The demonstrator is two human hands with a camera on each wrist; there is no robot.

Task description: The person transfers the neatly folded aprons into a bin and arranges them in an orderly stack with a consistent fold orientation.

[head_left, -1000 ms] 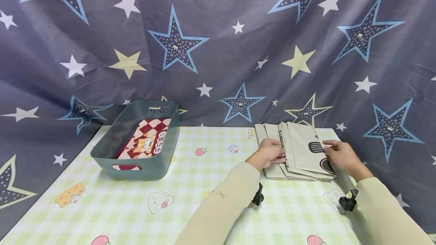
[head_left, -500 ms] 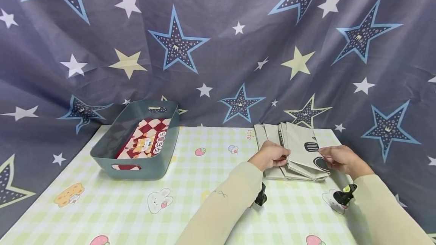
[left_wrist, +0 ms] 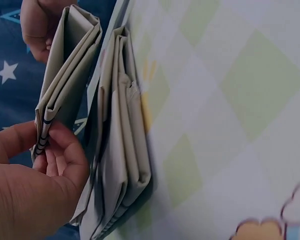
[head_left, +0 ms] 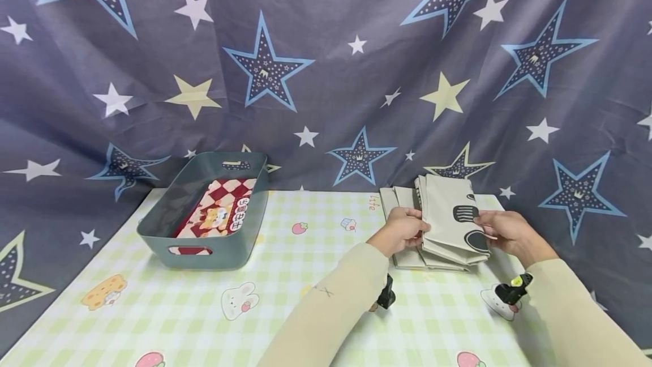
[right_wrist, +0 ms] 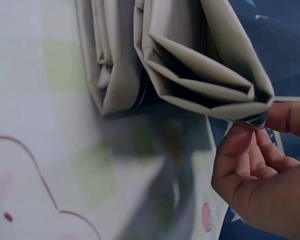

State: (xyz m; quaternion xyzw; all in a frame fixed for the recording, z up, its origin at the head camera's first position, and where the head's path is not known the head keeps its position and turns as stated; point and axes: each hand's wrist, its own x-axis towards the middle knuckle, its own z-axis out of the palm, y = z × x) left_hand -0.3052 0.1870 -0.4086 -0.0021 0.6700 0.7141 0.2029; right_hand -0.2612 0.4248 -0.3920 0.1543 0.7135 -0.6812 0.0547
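A folded beige cloth with black printed shapes is between my hands at the back right of the table. My left hand pinches its left edge between thumb and fingers. On the opposite side, my right hand pinches the other edge, shown in the right wrist view with thumb and fingers meeting at a corner. The cloth's layers gape at the near end. Underneath lies another folded beige cloth; in the left wrist view a gap separates it from the held one.
A grey-green bin with cutout handles stands at the left, holding a red-and-cream checked folded cloth. The table wears a green checked cover. A dark star-patterned curtain hangs right behind the table's back edge.
The upper cloth has risen and shifted slightly left off the one below. My right hand has moved left with its edge; my left hand has shifted its grip on the other edge.
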